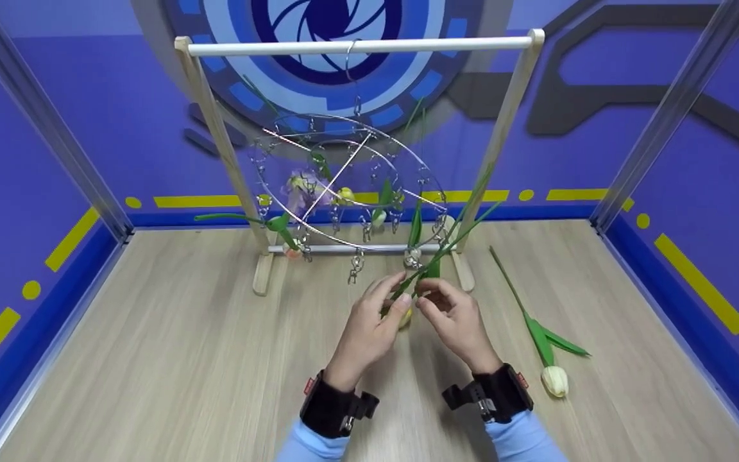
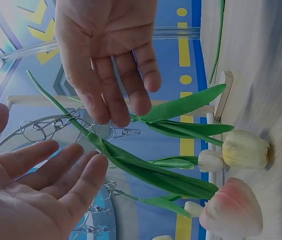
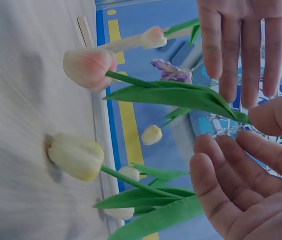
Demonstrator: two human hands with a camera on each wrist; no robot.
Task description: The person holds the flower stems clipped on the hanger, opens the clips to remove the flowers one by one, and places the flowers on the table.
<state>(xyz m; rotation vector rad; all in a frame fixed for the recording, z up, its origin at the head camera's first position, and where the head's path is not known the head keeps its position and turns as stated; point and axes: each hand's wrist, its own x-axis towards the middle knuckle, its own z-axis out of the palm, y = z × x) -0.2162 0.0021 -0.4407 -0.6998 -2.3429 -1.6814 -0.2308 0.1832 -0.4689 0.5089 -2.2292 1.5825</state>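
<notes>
Both hands meet in front of the wire clip hanger (image 1: 337, 176), around two long green stems. My left hand (image 1: 369, 330) has its fingers bent gently, fingertips right at the leaf of a pink-and-white tulip (image 2: 233, 207) that hangs head down. My right hand (image 1: 462, 324) sits opposite with loose, parted fingers; its thumb overlaps the pink tulip's stem in the right wrist view. A cream-yellow tulip (image 2: 245, 150) also hangs head down behind the right fingers, low over the table. In the head view the left hand hides the pink tulip's bloom.
The hanger hooks on a wooden rack (image 1: 514, 119). From it hang a purple flower (image 1: 305, 183), a pale pink tulip (image 3: 153, 37) and several whitish tulips. Another cream tulip (image 1: 555, 382) lies on the table at right. Purple walls stand at the back and sides.
</notes>
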